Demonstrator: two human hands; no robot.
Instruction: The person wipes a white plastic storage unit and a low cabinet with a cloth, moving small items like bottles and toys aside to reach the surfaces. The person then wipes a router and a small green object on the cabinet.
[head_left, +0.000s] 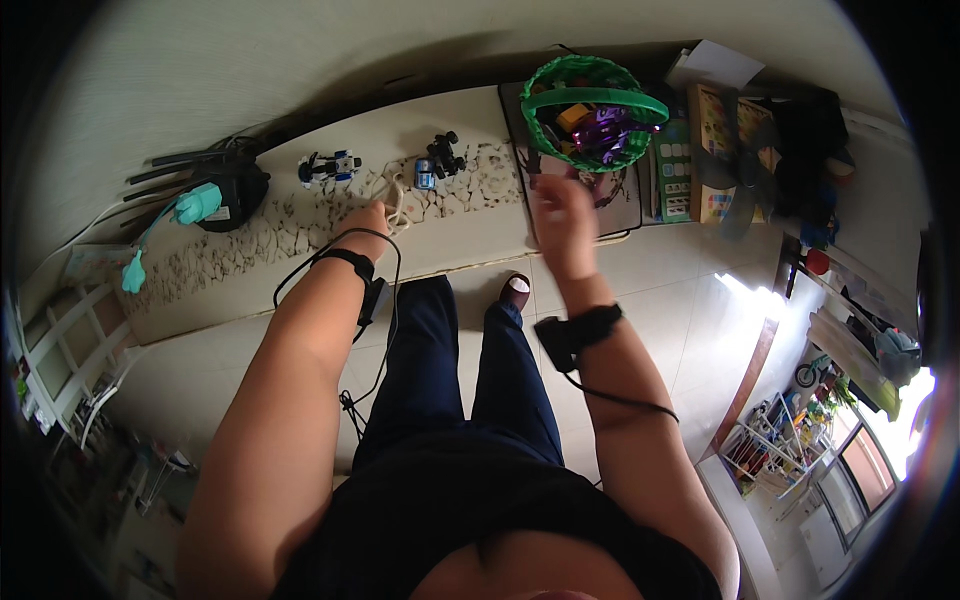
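Observation:
My left hand (367, 223) is at the table, its fingers closed on a looped off-white cord (399, 202). Just beyond the cord are a small blue toy car (424, 174) and a black toy vehicle (445, 154). A white and blue toy vehicle (330, 167) lies farther left. My right hand (564, 221), blurred, hovers near the table's front side, below a green woven basket (531, 105). Whether it holds anything is not visible. The basket contains several toys, among them a shiny purple toy (606, 133) and a yellow piece (574, 115).
Under the basket lies a dark mat (628, 214). To its right are green printed boards (673, 172) and a dark-bladed fan (742, 172). A black router (244, 191) with a turquoise plug adapter (198, 203) occupies the left end. Black cables trail from both wristbands.

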